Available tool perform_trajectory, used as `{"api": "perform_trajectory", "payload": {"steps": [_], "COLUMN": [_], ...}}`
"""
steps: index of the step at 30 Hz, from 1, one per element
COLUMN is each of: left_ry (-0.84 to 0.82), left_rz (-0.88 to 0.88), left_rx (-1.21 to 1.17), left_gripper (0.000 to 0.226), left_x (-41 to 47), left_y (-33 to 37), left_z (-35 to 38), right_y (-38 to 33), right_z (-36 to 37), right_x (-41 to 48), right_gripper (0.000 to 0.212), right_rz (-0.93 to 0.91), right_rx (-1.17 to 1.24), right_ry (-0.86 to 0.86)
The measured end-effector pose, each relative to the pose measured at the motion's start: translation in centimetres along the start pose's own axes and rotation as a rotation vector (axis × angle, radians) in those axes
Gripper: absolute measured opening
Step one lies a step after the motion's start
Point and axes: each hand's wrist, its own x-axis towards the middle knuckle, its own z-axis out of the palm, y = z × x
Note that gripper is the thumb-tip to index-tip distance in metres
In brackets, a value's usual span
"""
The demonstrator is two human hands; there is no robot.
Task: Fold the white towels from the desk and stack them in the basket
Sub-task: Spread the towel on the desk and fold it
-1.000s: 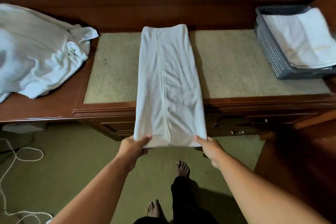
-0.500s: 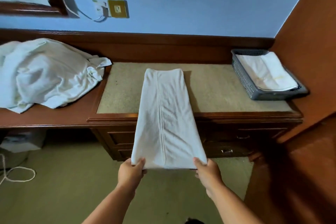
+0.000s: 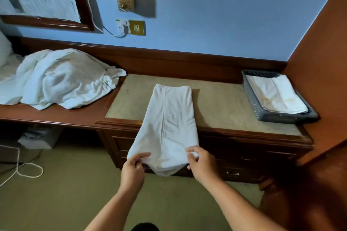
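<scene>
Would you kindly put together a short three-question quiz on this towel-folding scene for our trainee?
1. True or false: the grey basket holds folded towels.
2. The near end of the long folded towel is pinched by: A one hand, B both hands, C neither.
3. Fill in: on the desk, the unfolded towel pile lies at the ___ end.
Key: 1 true; 2 B, left hand and right hand; 3 left.

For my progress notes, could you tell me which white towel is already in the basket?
The flat folded towel in the grey basket, far right; the long towel is held, the pile lies crumpled.
</scene>
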Motion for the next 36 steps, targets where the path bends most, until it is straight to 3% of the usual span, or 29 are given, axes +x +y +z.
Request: {"api": "perform_trajectory", "payload": {"steps": [5, 9, 13, 15, 21, 25, 28, 31, 36], "left_ry": [-0.058, -0.123, -0.061, -0.04, -0.017, -0.241, -0.427, -0.527, -0.66], "left_rz": [0.179, 0.421, 0.613, 0.666, 0.756, 0.925, 0.888, 0.769, 0.611], "left_rx": [0.081, 0.397, 0.667, 0.772, 0.805, 0.788, 0.704, 0.576, 0.491], "left_gripper": [0.052, 0.072, 0.076, 0.076, 0.033, 0.028, 0.021, 0.021, 0.059], "left_x": [-0.4, 2.6, 6.6, 9.5, 17.1, 21.5, 23.7, 25.9, 28.5], "left_y": [0.4, 1.7, 3.7, 4.9, 9.1, 12.2, 13.9, 15.1, 18.3], "left_z": [0.8, 0.6, -0.1, 0.0, 1.3, 1.8, 2.8, 3.9, 5.4], "right_y": [-0.4, -2.4, -5.2, -6.4, -9.4, -10.7, -10.6, -10.3, -10.3], "right_z": [-0.6, -2.1, -3.6, -3.8, -3.5, -3.8, -3.9, -4.1, -4.6], "right_x": [0.1, 3.2, 6.6, 9.2, 16.7, 20.9, 23.8, 27.3, 34.7], "right_gripper": [0.009, 0.007, 0.037, 0.035, 0.016, 0.029, 0.012, 0.013, 0.013], "right_rz": [-0.056, -0.132, -0.202, -0.262, -0.384, -0.42, -0.443, -0.447, -0.474], "right_rx": [0.03, 0.009, -0.116, -0.201, -0.296, -0.329, -0.31, -0.333, -0.285], "right_ry": [-0.027, -0.047, -0.17, -0.156, -0.051, -0.033, -0.054, -0.056, -0.19]}}
